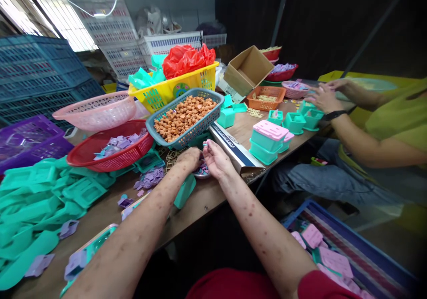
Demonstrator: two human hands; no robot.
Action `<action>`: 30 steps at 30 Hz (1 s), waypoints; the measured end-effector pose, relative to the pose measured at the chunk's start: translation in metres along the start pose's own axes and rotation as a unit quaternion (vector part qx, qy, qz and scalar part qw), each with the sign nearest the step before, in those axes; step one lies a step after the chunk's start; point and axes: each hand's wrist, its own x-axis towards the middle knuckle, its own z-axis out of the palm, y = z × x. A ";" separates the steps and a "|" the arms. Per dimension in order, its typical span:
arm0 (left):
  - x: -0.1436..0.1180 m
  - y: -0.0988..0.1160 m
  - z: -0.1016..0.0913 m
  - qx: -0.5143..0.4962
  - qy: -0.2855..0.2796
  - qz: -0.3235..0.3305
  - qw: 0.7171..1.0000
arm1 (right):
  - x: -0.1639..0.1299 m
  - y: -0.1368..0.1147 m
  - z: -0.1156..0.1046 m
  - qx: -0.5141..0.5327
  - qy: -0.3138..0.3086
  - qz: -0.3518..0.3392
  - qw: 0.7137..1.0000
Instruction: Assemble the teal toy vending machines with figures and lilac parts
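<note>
My left hand (187, 157) and my right hand (216, 158) meet at the table's front edge, fingers curled over a small round dish (202, 171) of tiny pink and purple pieces. The right fingertips pinch a small piece (204, 144) held up above the dish. Whether the left hand holds anything is hidden. A teal plastic part (184, 191) lies under my left wrist. Just beyond the hands sits a grey-blue basket (196, 128) filled with small orange-brown pieces.
A red basket (110, 157) of purple pieces, a pink basket (96, 112), a yellow basket (173, 88), teal parts (40, 201) at left. Stacked teal boxes with pink lids (268, 141), a cardboard box (247, 70). Another person's hands (325, 95) work at right. A blue crate (350, 250) stands on the floor.
</note>
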 end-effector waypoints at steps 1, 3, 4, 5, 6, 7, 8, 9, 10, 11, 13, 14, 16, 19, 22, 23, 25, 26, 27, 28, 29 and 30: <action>0.000 -0.001 0.000 -0.003 0.006 0.010 1.000 | -0.001 -0.001 0.000 -0.001 -0.003 -0.003 1.000; -0.003 -0.003 -0.001 -0.013 0.027 0.040 0.999 | -0.003 -0.005 -0.001 0.000 -0.009 -0.008 1.000; -0.006 -0.004 -0.003 -0.020 0.043 0.055 0.997 | -0.004 -0.006 0.000 0.003 -0.012 -0.010 1.000; -0.011 -0.006 -0.006 -0.029 0.061 0.072 0.995 | -0.006 -0.008 0.000 0.007 -0.014 -0.011 1.000; -0.017 -0.009 -0.010 -0.041 0.079 0.089 0.992 | -0.008 -0.009 0.001 0.012 -0.017 -0.011 1.000; -0.024 -0.012 -0.014 -0.053 0.095 0.104 0.989 | -0.010 -0.011 0.002 0.018 -0.019 -0.009 1.000; -0.033 -0.017 -0.018 -0.068 0.108 0.115 0.985 | -0.013 -0.012 0.003 0.024 -0.021 -0.006 0.999; -0.044 -0.023 -0.023 -0.083 0.119 0.121 0.982 | -0.018 -0.013 0.004 0.029 -0.025 0.000 0.999; -0.056 -0.029 -0.028 -0.098 0.129 0.121 0.979 | -0.023 -0.014 0.004 0.033 -0.030 0.007 0.999; -0.068 -0.037 -0.032 -0.113 0.137 0.117 0.977 | -0.029 -0.015 0.004 0.036 -0.036 0.017 0.999; -0.096 -0.055 -0.039 -0.138 0.146 0.099 0.974 | -0.044 -0.014 0.001 0.035 -0.053 0.040 0.997; -0.109 -0.064 -0.041 -0.151 0.145 0.091 0.974 | -0.051 -0.013 -0.002 0.026 -0.067 0.050 0.996; -0.133 -0.081 -0.042 -0.172 0.135 0.085 0.972 | -0.065 -0.009 -0.009 -0.010 -0.103 0.064 0.993; -0.155 -0.099 -0.036 -0.164 0.132 0.091 0.973 | -0.080 0.002 -0.020 -0.080 -0.149 0.064 0.983; -0.160 -0.106 -0.026 -0.126 0.127 0.107 0.978 | -0.087 0.016 -0.027 -0.130 -0.166 0.066 0.975; -0.160 -0.107 -0.024 -0.117 0.119 0.119 0.979 | -0.089 0.021 -0.028 -0.143 -0.170 0.068 0.973; -0.157 -0.108 -0.021 -0.099 0.104 0.149 0.978 | -0.091 0.028 -0.029 -0.163 -0.176 0.069 0.968; -0.155 -0.108 -0.020 -0.091 0.096 0.164 0.978 | -0.092 0.031 -0.029 -0.172 -0.178 0.067 0.966; -0.154 -0.108 -0.020 -0.084 0.091 0.176 0.977 | -0.092 0.033 -0.030 -0.181 -0.180 0.065 0.965; -0.153 -0.109 -0.020 -0.077 0.086 0.187 0.976 | -0.093 0.035 -0.031 -0.190 -0.182 0.061 0.963; -0.151 -0.109 -0.020 -0.071 0.080 0.197 0.974 | -0.092 0.037 -0.032 -0.198 -0.183 0.057 0.961; -0.151 -0.110 -0.020 -0.066 0.073 0.207 0.973 | -0.092 0.039 -0.032 -0.206 -0.184 0.053 0.960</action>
